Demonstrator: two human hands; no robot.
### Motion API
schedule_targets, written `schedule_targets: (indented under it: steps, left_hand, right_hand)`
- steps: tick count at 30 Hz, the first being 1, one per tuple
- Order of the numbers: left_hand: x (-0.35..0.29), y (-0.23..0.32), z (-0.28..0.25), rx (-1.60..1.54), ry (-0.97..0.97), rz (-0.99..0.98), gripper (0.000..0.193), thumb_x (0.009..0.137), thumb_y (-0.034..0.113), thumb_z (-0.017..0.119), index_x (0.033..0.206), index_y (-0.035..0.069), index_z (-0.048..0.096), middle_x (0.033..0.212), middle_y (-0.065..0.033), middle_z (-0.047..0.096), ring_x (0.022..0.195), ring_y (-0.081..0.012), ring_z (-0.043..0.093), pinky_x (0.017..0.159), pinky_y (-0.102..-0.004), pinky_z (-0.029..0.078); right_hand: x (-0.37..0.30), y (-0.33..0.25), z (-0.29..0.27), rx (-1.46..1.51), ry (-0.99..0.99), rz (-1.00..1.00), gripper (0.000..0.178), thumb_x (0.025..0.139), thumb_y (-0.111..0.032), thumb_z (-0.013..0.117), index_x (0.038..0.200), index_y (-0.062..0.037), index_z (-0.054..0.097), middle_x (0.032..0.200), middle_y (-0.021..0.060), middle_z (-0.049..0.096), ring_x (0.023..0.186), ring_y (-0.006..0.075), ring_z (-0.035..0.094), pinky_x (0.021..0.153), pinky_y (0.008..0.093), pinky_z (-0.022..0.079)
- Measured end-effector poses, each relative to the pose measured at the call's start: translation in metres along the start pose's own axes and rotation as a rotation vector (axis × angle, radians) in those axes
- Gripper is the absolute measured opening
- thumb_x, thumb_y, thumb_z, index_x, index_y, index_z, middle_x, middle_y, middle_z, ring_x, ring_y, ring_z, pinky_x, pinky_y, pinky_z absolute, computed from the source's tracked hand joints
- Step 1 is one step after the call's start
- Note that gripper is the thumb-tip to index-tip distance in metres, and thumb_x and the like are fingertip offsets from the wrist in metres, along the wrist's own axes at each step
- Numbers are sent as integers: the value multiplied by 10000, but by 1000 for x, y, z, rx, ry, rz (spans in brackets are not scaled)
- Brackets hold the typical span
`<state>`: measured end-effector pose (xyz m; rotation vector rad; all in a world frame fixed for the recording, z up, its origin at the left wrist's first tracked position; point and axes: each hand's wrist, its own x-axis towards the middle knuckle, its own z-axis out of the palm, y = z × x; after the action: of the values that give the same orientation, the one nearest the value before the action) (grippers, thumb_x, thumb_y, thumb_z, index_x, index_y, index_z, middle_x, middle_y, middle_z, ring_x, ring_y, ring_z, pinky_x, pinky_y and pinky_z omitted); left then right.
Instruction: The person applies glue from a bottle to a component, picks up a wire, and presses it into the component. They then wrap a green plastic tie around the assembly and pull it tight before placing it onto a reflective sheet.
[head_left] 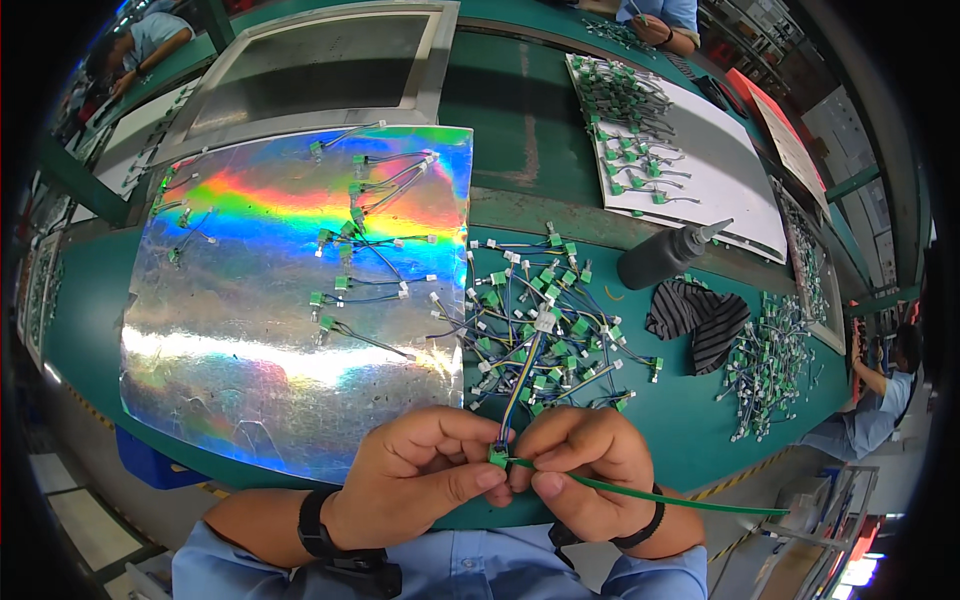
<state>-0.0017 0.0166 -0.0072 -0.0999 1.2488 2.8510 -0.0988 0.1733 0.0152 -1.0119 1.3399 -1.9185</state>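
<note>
My left hand [410, 480] pinches a small green connector [498, 456] between thumb and fingers, just above the table's near edge. Blue, yellow and dark wires [521, 385] run up from it to a white plug [545, 320] at the edge of a loose pile. A long thin green strip [690, 499] is gripped in my right hand [590, 470], between thumb and forefinger. Its near tip meets the side of the connector; whether it goes inside is too small to tell. The strip's other end sticks out to the right.
A shiny rainbow sheet [220, 400] on the left carries several wired connectors. More lie heaped on the green table [640, 420]. A dark bottle [660, 257], a striped cloth [698, 322] and a white board [730, 150] with connectors are to the right. Co-workers sit beyond.
</note>
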Motion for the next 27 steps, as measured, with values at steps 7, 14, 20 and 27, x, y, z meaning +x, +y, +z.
schedule_targets:
  steps: [7,14,20,27]
  left_hand:
    - [0,0,-1,29,-16,-4,280,827,1,566,1090,-49,482,900,-154,600,792,-224,623,716,-336,523]
    - [0,-2,-2,-5,2,-14,265,825,-16,563,1077,-46,486,873,-157,607,767,-225,627,701,-329,519]
    - [1,-1,-2,-31,6,-34,258,821,-21,566,1066,-42,487,859,-158,610,755,-227,628,692,-327,518]
    - [1,0,-1,-48,19,-49,250,825,-20,560,1063,-40,485,846,-162,612,743,-232,628,689,-335,521]
  right_hand:
    - [-1,0,1,12,26,15,174,824,40,503,961,-40,431,886,166,536,739,187,558,662,307,452]
    - [2,0,-1,-140,-33,-14,187,816,54,505,960,-36,427,879,170,539,739,186,560,671,315,457]
    - [5,7,-2,-300,-45,-196,193,786,83,537,938,10,444,817,156,551,645,209,590,531,302,488]
    - [4,9,-1,-346,-31,-223,207,781,87,543,944,5,443,825,158,553,648,211,590,542,310,482]
